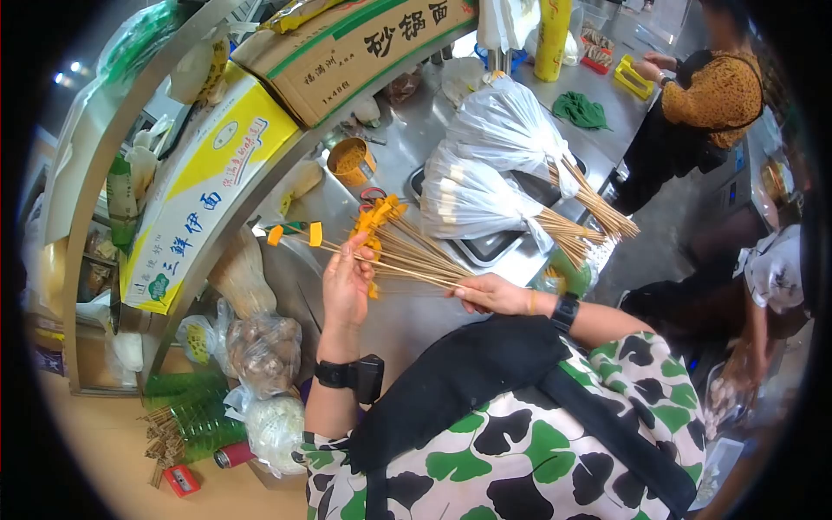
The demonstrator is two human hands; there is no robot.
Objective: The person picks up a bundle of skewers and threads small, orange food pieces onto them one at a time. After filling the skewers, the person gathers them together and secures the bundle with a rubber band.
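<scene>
My right hand [487, 294] grips the bare ends of a bunch of bamboo skewers [414, 253] that fan out toward the upper left. Orange food pieces [379, 215] sit on their tips, and two stray pieces [295, 234] stick out further left. My left hand [347, 282] is raised beside the bunch, its fingers touching the skewers near the orange pieces. Both wrists carry black bands. A black apron strap crosses my green leaf-print top.
Two plastic bags of bare skewers [494, 173] lie over a metal tray [485, 247] on the steel counter. A cup of orange powder [350, 160] stands behind. Cardboard boxes [199, 182] fill the shelf at left. Another person [711, 104] stands at the far right; bagged goods [260, 347] lie below.
</scene>
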